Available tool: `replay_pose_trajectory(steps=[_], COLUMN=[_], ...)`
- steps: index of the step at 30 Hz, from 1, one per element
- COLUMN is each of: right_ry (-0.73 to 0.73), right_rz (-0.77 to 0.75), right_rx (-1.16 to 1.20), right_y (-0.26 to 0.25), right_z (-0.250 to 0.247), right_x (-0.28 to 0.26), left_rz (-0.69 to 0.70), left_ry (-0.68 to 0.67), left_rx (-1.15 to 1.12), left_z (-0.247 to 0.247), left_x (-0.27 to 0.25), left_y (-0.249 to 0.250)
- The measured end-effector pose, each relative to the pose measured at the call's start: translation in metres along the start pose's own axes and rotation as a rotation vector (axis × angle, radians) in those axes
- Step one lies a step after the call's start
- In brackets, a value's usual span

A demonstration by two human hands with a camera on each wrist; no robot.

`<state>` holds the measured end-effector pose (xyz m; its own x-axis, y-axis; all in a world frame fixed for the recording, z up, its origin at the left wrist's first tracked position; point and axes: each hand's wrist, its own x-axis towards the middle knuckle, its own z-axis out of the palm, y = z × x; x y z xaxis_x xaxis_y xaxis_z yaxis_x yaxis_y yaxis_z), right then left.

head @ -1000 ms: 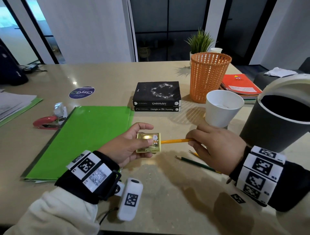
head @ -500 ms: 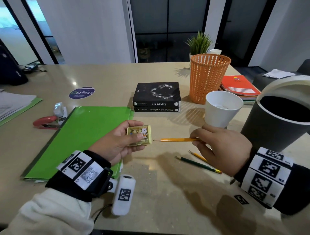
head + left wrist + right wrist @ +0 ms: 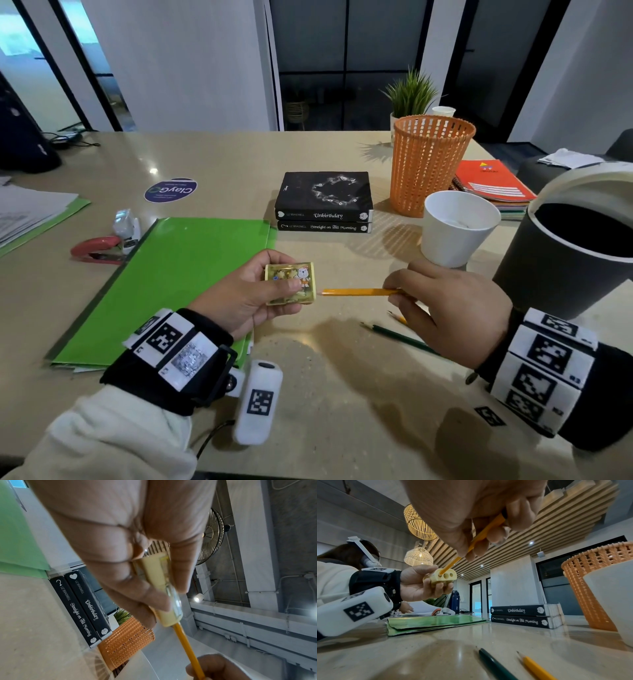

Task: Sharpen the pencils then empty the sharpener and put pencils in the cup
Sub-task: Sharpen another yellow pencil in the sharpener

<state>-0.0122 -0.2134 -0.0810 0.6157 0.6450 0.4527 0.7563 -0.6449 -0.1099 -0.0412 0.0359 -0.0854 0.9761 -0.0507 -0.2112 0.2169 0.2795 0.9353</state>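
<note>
My left hand [image 3: 270, 291] grips a small yellow sharpener [image 3: 289, 282] with a cartoon picture on its lid, held above the table. My right hand [image 3: 411, 284] pinches a yellow pencil [image 3: 359, 292] that lies level, its tip at the sharpener's right side. In the right wrist view the pencil [image 3: 481, 536] points into the leftmost of three holes in the sharpener [image 3: 442, 576]. A green pencil [image 3: 400, 337] and a second yellow pencil [image 3: 397, 318] lie on the table under my right hand. A white cup [image 3: 459, 229] stands behind my right hand.
A dark open bin [image 3: 565, 260] stands at the right, close to my right wrist. An orange mesh basket [image 3: 431, 164] and two stacked black books [image 3: 325, 202] are behind. A green folder [image 3: 178, 274] lies left, with a red stapler [image 3: 96, 251] beyond it.
A second ago the pencil sat in the sharpener. It was then pulled out to the right and the hands drew apart. Now its tip is back at the sharpener's hole.
</note>
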Motion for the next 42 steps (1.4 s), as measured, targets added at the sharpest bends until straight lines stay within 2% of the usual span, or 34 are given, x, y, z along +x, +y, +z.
replay_pose_trajectory(steps=[7, 12, 17, 19, 25, 28, 32, 35, 37, 39, 42], right_ry=[0.034, -0.003, -0.28, -0.241, 0.021, 0.081, -0.006, -0.317, -0.394, -0.354, -0.101], right_rz=[-0.04, -0.031, 0.167, 0.138, -0.122, -0.185, -0.014, 0.226, 0.319, 0.268, 0.009], right_rx=[0.041, 0.054, 0.131, 0.082, -0.235, -0.247, -0.079, 0.252, 0.396, 0.31, -0.125], right_y=[-0.008, -0.003, 0.0, -0.002, -0.001, -0.003, -0.008, -0.007, -0.005, -0.006, -0.011], right_z=[0.004, 0.004, 0.0, 0.001, 0.003, 0.004, 0.005, 0.003, 0.002, 0.001, -0.001], right_x=[0.004, 0.008, 0.013, 0.015, 0.015, 0.014, 0.013, 0.021, 0.025, 0.026, 0.027], left_rz=[-0.016, 0.012, 0.054, 0.063, 0.05, 0.037, 0.06, 0.092, 0.116, 0.121, 0.105], left_ry=[-0.129, -0.168, -0.149, -0.134, -0.08, -0.118, -0.195, -0.215, -0.22, -0.205, -0.166], left_rx=[-0.018, -0.039, 0.035, 0.048, -0.039, -0.064, -0.003, 0.115, 0.16, 0.143, 0.039], left_z=[0.004, 0.009, 0.012, 0.012, 0.007, 0.004, 0.002, 0.002, 0.003, 0.004, 0.0], left_x=[-0.002, 0.0, 0.001, 0.002, 0.004, 0.002, 0.001, 0.0, 0.0, 0.001, 0.003], left_y=[-0.002, -0.003, -0.004, -0.002, 0.007, 0.006, 0.006, 0.011, 0.013, 0.015, 0.016])
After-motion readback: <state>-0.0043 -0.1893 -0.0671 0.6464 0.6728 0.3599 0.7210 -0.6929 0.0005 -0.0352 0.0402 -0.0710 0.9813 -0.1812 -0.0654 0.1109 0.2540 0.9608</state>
